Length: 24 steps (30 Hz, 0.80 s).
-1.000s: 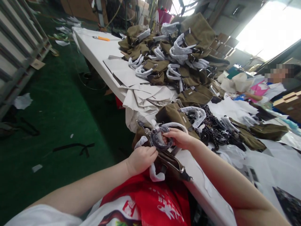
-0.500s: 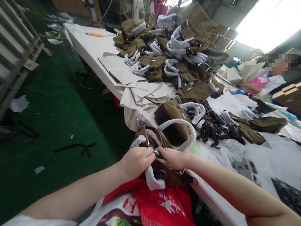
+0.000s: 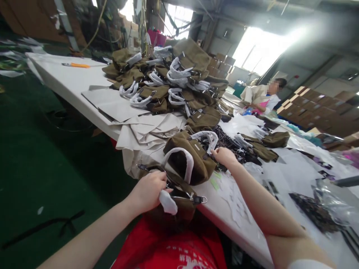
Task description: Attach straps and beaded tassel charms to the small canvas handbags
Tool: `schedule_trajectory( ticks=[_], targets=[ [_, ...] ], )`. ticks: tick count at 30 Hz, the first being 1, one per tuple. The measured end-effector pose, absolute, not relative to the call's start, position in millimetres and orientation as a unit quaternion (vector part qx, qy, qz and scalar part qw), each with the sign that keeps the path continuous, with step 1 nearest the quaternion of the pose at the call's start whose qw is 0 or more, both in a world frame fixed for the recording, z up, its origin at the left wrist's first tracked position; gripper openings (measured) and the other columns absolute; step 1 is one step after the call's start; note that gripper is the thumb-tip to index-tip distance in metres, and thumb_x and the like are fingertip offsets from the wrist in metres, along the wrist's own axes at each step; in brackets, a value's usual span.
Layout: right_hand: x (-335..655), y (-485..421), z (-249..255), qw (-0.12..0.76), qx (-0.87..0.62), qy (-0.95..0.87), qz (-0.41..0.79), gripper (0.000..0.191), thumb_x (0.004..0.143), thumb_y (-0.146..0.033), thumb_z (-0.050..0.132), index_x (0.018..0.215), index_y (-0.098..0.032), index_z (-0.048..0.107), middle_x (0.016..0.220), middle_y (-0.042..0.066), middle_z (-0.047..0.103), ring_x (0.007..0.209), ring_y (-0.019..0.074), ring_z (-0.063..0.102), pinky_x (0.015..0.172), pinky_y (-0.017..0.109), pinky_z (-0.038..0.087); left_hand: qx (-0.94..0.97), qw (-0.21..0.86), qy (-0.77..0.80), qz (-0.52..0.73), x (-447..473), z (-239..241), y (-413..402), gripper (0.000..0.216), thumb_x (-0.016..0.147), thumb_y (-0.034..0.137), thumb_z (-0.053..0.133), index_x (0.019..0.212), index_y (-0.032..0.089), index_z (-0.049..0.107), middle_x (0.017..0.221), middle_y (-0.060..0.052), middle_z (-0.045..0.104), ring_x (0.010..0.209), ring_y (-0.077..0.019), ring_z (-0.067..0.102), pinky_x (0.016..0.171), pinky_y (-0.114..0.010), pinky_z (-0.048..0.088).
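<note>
An olive-brown handbag (image 3: 182, 209) with its zipped top open stands at the table edge against my front. My left hand (image 3: 151, 190) is closed on its upper edge, beside a handle wrapped in white. My right hand (image 3: 224, 156) reaches over the table with its fingers bent together. Its fingertips are at the white-wrapped handle (image 3: 209, 136) of a second olive-brown handbag (image 3: 193, 157), near a heap of dark cords (image 3: 228, 140). Whether those fingers hold anything is too small to tell.
A large pile of olive-brown handbags (image 3: 165, 78) covers the far table. Beside it lie paper sheets (image 3: 151, 127) and an orange cutter knife (image 3: 80, 65). A co-worker (image 3: 265, 101) is at the far right, near stacked cartons (image 3: 314, 104). Plastic wrapping (image 3: 333, 201) lies at right.
My right hand has left the open handbag and moved right to the second bag's handle. My left hand stays on the first bag. The camera view has swung up and right.
</note>
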State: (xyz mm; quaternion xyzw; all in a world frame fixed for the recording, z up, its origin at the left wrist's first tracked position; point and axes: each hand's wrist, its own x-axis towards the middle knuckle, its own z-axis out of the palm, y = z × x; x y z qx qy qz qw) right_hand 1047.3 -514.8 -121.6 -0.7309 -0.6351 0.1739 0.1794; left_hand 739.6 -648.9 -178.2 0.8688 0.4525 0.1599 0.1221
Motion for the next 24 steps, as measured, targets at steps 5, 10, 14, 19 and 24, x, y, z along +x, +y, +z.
schedule_trajectory(
  ticks=[5, 10, 14, 19, 24],
  targets=[
    [1056, -520, -178, 0.207, -0.743, -0.581, 0.261, 0.027, 0.071, -0.038, 0.075, 0.065, -0.018, 0.058, 0.051, 0.003, 0.057, 0.053, 0.0201, 0.062, 0.048, 0.028, 0.049, 0.872, 0.149, 0.447, 0.136, 755, -179, -646, 0.042, 0.092, 0.044, 0.05, 0.065, 0.017, 0.067, 0.073, -0.008, 0.068, 0.065, -0.0215, 0.063, 0.061, -0.033, 0.043],
    [1037, -533, -182, 0.315, -0.715, -0.579, 0.233, 0.046, 0.071, -0.025, 0.071, 0.114, -0.013, 0.058, 0.105, 0.015, 0.067, 0.093, 0.0259, 0.067, 0.074, 0.039, 0.058, 0.861, 0.156, 0.465, 0.134, 758, -152, -660, 0.049, 0.094, 0.044, 0.043, 0.058, 0.019, 0.065, 0.062, -0.006, 0.065, 0.058, -0.0207, 0.061, 0.055, -0.031, 0.038],
    [1023, -561, -153, 0.401, -0.615, -0.664, 0.145, 0.078, 0.075, -0.016, 0.061, 0.147, -0.018, 0.031, 0.152, 0.019, 0.032, 0.118, 0.0268, 0.055, 0.097, 0.044, 0.051, 0.85, 0.158, 0.445, 0.234, 753, -108, -662, 0.044, 0.092, 0.048, 0.048, 0.061, 0.02, 0.06, 0.069, -0.003, 0.064, 0.06, -0.0159, 0.058, 0.056, -0.029, 0.04],
    [1010, -618, -125, 0.349, -0.446, -0.811, 0.149, 0.057, 0.082, -0.012, 0.052, 0.137, -0.027, 0.048, 0.149, 0.011, 0.042, 0.126, 0.027, 0.051, 0.098, 0.044, 0.051, 0.799, 0.065, 0.477, 0.36, 764, -100, -629, 0.074, 0.071, 0.056, 0.073, 0.129, 0.016, 0.051, 0.141, -0.018, 0.048, 0.127, -0.0344, 0.047, 0.107, -0.05, 0.038],
    [1001, -653, -112, 0.186, -0.394, -0.882, 0.181, 0.046, 0.08, -0.006, 0.045, 0.118, -0.026, 0.062, 0.145, 0.007, 0.049, 0.126, 0.0233, 0.053, 0.107, 0.041, 0.044, 0.856, 0.194, 0.39, 0.279, 790, -131, -600, 0.087, 0.073, 0.043, 0.071, 0.147, 0.017, 0.032, 0.151, -0.019, 0.037, 0.139, -0.0332, 0.037, 0.115, -0.05, 0.032]
  ],
)
